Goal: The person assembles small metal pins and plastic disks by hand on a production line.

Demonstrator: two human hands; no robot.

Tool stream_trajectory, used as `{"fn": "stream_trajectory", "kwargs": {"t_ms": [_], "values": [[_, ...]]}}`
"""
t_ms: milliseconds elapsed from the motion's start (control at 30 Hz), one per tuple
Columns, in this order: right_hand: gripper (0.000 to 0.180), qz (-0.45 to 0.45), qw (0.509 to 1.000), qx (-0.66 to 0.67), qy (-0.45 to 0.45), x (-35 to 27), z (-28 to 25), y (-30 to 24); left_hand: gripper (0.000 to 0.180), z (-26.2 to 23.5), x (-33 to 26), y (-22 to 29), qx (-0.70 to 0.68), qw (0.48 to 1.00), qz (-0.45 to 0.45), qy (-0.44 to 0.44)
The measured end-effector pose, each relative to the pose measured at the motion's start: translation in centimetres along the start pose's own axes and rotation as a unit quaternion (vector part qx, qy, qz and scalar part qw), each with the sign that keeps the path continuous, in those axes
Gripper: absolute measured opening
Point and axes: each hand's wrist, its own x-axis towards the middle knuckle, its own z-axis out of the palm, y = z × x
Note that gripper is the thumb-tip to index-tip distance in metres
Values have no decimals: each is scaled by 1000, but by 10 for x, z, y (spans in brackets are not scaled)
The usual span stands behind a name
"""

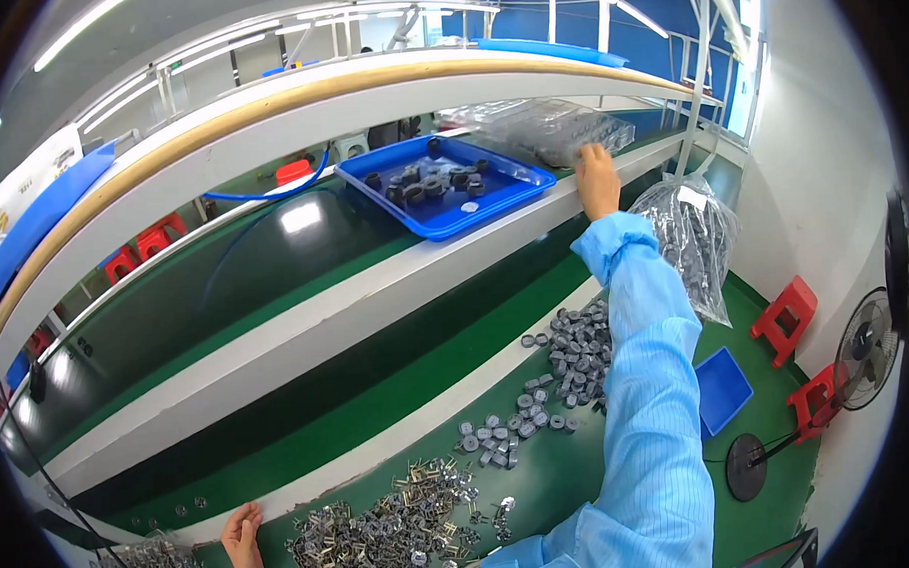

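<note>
My right hand (598,182) is stretched out to the shelf, its fingers bent and closed on the near edge of a clear plastic tray (569,130). That tray lies in a stack, and its far part blurs into the others. Down at the lower left, my left hand (244,542) rests by the bench edge with its fingers apart and nothing visible in them. Beside it spreads a pile of small metal parts with brass-coloured pins (383,532). Grey round plastic pieces (577,350) lie heaped under my right forearm.
A blue tray (443,229) holding black round parts stands on the shelf left of my right hand. A clear bag of dark parts (688,236) hangs at the right. On the floor are a blue bin (724,390), red stools (786,317) and a fan (865,345).
</note>
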Motion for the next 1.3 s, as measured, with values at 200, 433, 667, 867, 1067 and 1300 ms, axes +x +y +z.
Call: {"fn": "stream_trajectory", "kwargs": {"t_ms": [200, 433, 667, 867, 1067, 1300], "values": [[51, -58, 983, -144, -99, 27, 6, 64, 41, 19, 19, -5, 43, 999, 10, -14], [30, 60, 879, 428, -202, -131, -154, -180, 45, 32, 17, 7, 103, 994, 14, -40], [28, 341, 617, 594, -387, -285, -220, -271, 41, 75, 30, 8, 103, 981, 0, -166], [40, 363, 669, 539, -362, -340, -220, -269, 41, 90, 29, 9, 102, 971, 6, -215], [24, 66, 866, 358, -342, -329, -196, -247, 40, 115, 39, 12, 93, 961, 1, -259], [31, 73, 762, 498, -406, -325, -196, -273, 39, 150, 57, 11, 89, 934, 23, -346]]}}
